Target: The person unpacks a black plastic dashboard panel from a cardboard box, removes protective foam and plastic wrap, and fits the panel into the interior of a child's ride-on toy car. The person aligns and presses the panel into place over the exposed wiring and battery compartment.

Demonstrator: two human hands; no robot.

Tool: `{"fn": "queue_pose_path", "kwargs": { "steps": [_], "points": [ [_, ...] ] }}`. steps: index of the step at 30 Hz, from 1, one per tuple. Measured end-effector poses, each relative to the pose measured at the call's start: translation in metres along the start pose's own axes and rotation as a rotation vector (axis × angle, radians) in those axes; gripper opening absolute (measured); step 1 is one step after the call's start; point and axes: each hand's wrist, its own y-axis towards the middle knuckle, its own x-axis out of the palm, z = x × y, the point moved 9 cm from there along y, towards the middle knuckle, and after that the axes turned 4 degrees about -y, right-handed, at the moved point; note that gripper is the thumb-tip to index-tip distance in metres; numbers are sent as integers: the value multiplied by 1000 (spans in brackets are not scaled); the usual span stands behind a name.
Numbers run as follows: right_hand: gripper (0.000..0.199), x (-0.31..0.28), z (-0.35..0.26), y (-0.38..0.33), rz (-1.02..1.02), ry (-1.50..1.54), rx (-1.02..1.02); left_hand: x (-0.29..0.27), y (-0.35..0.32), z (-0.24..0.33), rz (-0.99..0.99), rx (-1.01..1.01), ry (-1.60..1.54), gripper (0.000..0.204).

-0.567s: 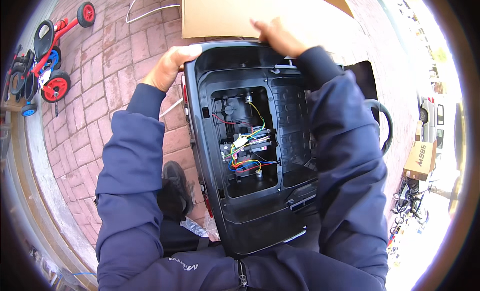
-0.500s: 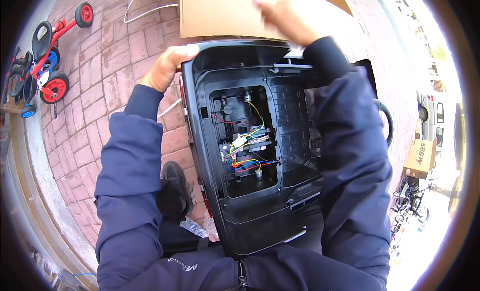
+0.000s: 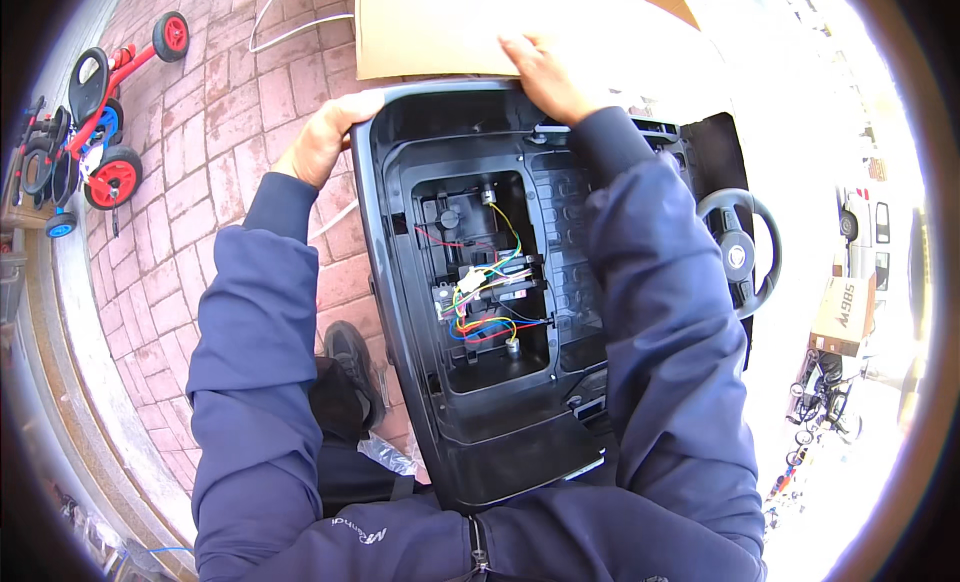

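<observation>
- A red tricycle point(image 3: 95, 132) stands on the brick paving point(image 3: 210, 112) at the upper left of the frame.
- The left hand point(image 3: 325, 137) curls over the upper left corner of the black plastic panel point(image 3: 480, 382), fingers wrapped on its rim.
- The panel fills the centre; coloured wires point(image 3: 485, 297) sit in its recess.
- The right hand point(image 3: 545, 72) lies flat on the top edge, fingers together, against a cardboard box point(image 3: 430, 27).
- A steering wheel point(image 3: 745, 252) shows at right.
</observation>
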Motion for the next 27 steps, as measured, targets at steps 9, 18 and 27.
{"fn": "queue_pose_path", "kwargs": {
  "steps": [9,18,27],
  "points": [
    [32,-91,-44,-160,12,332,88,43,-61,12,176,127,-109,52],
    [63,-93,-155,-364,-1077,686,-39,111,-179,-9,158,-156,526,90],
    [42,-103,-153,-367,-505,538,135,172,-279,-25,358,-263,558,63]
  ]
}}
